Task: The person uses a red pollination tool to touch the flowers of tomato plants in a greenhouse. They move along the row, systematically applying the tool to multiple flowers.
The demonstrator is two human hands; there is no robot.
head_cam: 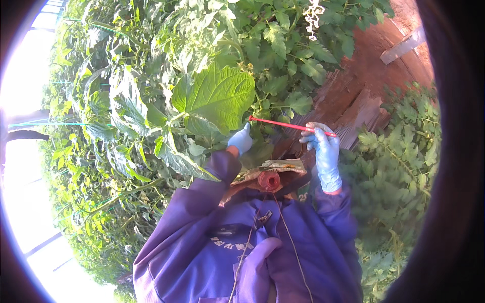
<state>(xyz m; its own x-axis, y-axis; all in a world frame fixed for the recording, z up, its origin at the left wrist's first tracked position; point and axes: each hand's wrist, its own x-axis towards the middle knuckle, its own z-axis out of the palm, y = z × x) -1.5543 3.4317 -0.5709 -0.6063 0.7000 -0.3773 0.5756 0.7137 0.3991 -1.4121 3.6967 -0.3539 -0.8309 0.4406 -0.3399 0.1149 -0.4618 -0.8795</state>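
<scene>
My right hand [326, 151], in a light blue disposable glove, grips a thin red stick [284, 124] near its right end. The stick points left across the foliage, and its small knobbed tip is just above my left hand [241, 141]. That hand wears a matching glove and reaches in under a broad green leaf [219, 96]. One digit extends upward close to the stick's tip; the other fingers are hidden, so whether they hold anything is unclear. Small yellowish flowers [248, 68] show above the leaf. In front of my chest, an open-necked red bottle [269, 181] sits in an open bag [284, 164].
Dense tomato plants [151, 49] fill the left and top, with green strings [57, 124] among them. More plants [394, 159] stand at right. Between the rows is brown soil [363, 72] with a pale board [403, 45]. A cord [291, 246] hangs over my purple jacket [197, 242].
</scene>
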